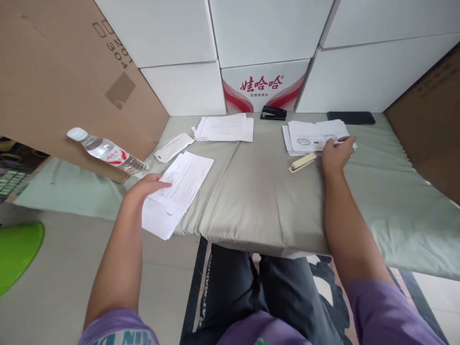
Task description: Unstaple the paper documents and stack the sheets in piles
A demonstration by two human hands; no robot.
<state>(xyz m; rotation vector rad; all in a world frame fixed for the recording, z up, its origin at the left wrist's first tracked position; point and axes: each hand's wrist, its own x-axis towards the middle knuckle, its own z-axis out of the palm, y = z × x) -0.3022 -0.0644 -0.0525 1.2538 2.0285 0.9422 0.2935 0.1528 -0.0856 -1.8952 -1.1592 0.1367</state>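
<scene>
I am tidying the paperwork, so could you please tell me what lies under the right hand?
The right hand rests on a stack of stamped papers lying on the grey-green cushion. Its fingers cover the stack's right edge, so the print there is hidden.

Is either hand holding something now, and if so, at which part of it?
Nothing is lifted. The left hand rests flat on the near sheets, at their left edge. The right hand lies on the stamped paper stack, at its right front corner.
</scene>
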